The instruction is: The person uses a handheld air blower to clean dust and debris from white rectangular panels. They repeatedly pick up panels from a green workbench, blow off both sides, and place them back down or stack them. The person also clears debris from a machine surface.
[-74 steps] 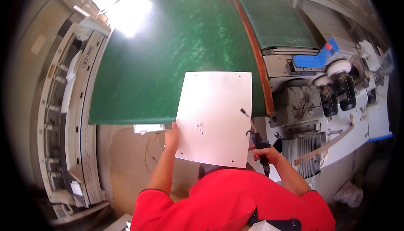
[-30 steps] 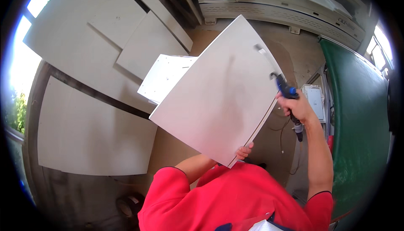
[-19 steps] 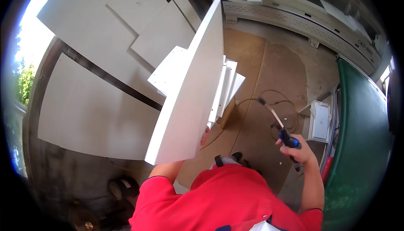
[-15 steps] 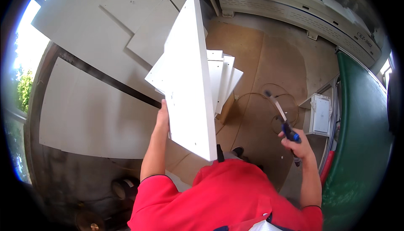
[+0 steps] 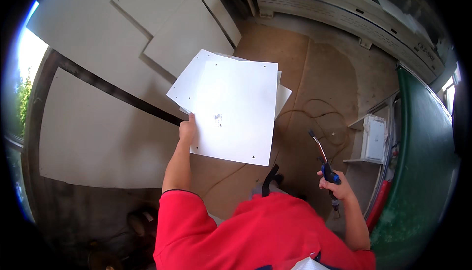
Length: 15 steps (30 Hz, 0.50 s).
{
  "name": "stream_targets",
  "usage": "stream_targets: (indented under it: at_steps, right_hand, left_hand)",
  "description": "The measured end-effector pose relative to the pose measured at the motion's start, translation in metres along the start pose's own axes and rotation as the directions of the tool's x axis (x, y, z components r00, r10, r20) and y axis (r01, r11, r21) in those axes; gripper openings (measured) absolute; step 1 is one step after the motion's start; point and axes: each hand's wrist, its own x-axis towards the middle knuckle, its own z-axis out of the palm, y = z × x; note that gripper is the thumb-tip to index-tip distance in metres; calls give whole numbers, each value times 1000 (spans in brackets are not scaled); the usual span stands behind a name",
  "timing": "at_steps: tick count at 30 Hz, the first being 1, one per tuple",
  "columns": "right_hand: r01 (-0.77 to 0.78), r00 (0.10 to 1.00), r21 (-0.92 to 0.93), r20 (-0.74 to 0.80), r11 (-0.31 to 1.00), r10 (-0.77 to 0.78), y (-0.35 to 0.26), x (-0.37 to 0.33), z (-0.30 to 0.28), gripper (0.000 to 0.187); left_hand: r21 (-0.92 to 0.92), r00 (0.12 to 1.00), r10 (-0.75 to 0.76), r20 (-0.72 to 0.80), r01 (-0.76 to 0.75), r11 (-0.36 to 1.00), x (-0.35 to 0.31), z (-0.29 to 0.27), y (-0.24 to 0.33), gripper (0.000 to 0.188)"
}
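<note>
A square white panel (image 5: 241, 98) with small holes near its corners and a small printed label lies face up over other white panels (image 5: 192, 81), which stick out askew beneath it. My left hand (image 5: 187, 129) grips its left edge, thumb on top; the fingers underneath are hidden. Off to the right, my right hand (image 5: 336, 185) is wrapped around the handle of a black and blue air blow gun (image 5: 325, 168). Its long thin nozzle points up and away, apart from the panel.
Large pale boards (image 5: 113, 132) fill the left side. A thin hose (image 5: 314, 113) loops over the brown floor covering. On the right are a low white box (image 5: 374, 140) and a long green surface (image 5: 418, 171). A long pale machine (image 5: 339, 17) stands at the back.
The white panel, earlier tilted up on edge, has come down flat over the stack, with my left hand still at its left edge. The blow gun has shifted slightly left and nearer.
</note>
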Motion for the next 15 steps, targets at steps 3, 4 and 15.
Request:
stream_targets:
  at_steps: [3,4,15]
  right_hand:
    - [-56,993,27,-107,998,58,19,17,14,22]
    - [-159,982,0,-104,987,158,18,23,22,22]
    - [-272,945,-222,123,937,303,2,12,7,19]
  left_hand:
    - [123,1000,28,-1,-28,992,8,11,13,63]
    - [177,1000,28,-3,-27,984,9,14,24,61]
    - [364,551,771,320,-823,437,-74,154,152,77]
